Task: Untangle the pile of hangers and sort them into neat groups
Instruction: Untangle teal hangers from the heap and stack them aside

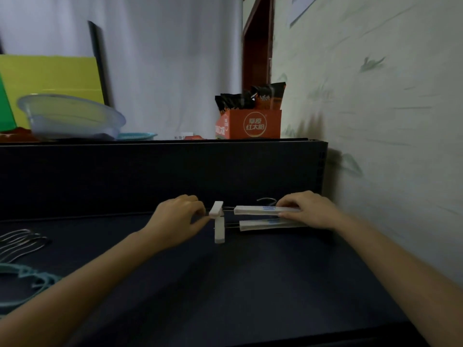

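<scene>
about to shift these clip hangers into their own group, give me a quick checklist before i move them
1. Both hands on the clip hangers: ok. The left hand holds the wire end by the clips, and the right hand grips the upper paper sleeve.
2. Hangers parallel: ok, they lie side by side.
3. White clips matched: not ok, one is tilted and the other points toward the person.
4. Hook free: cannot tell, partly hidden.
5. Other groups apart: ok, the wire hangers and teal hangers lie far left.
6. Room on the table: ok, bare dark surface in front.
</scene>
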Demonstrator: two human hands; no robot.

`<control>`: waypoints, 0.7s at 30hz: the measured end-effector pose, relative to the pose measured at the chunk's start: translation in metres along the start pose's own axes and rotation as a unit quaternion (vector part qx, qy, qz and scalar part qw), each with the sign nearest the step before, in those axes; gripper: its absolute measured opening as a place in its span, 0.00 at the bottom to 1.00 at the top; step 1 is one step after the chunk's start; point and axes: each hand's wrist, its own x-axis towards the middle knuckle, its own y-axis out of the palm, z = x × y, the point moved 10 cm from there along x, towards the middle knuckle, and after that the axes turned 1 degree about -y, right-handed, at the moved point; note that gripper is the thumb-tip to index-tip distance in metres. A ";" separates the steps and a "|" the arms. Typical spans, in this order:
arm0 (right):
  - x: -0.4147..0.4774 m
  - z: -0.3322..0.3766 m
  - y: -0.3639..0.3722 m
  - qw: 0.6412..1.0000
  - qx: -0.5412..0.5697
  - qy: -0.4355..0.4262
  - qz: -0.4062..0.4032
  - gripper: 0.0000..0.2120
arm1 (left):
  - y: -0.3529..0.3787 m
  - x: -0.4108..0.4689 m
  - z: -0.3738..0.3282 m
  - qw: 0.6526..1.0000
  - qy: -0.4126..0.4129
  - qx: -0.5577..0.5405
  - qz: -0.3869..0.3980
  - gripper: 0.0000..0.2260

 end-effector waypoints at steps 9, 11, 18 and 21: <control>0.011 0.016 0.001 0.995 -0.099 0.003 0.024 0.19 | -0.006 -0.031 0.049 0.998 -0.061 0.021 0.026 0.12; 0.017 0.034 -0.010 0.993 -0.117 -0.012 -0.011 0.20 | -0.014 -0.042 0.061 0.996 -0.078 0.021 0.025 0.12; 0.039 0.160 -0.014 0.988 -0.060 -0.125 -0.073 0.16 | -0.061 -0.105 0.123 0.988 -0.147 0.055 -0.013 0.12; 0.043 0.227 -0.003 0.983 -0.021 -0.169 -0.069 0.16 | -0.091 -0.144 0.154 0.981 -0.183 0.064 -0.033 0.11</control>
